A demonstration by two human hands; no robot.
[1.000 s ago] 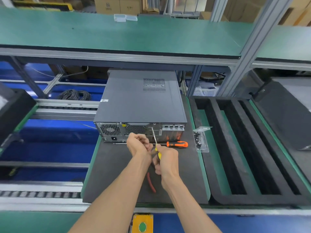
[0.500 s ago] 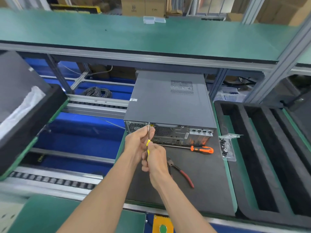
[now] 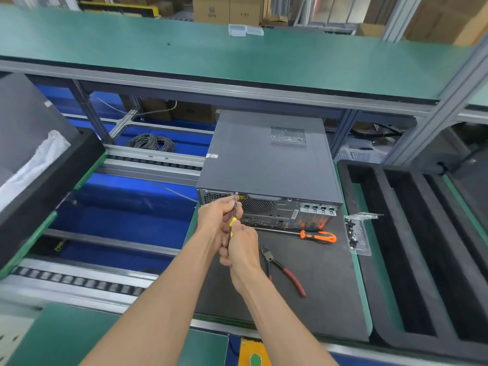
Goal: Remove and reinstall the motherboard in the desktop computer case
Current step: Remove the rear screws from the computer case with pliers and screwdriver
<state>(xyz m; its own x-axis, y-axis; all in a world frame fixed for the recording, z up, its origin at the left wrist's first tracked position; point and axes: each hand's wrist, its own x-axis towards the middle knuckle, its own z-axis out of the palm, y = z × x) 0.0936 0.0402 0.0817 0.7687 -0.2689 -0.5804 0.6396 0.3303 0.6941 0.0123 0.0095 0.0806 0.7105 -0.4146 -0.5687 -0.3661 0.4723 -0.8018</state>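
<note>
your screwdriver [image 3: 234,207] tip has moved from the middle screw to the top-left screw of the case [image 3: 266,159]; right hand [image 3: 241,247] grips the handle, left hand [image 3: 220,220] pinches the shaft; the cover is still on.

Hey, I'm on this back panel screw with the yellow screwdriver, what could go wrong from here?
The yellow screwdriver meets the screw at a slant, so the tip may slip and strip it. A freed screw could drop off the mat's left edge. Your right hand might nudge the pliers lying close by.
</note>
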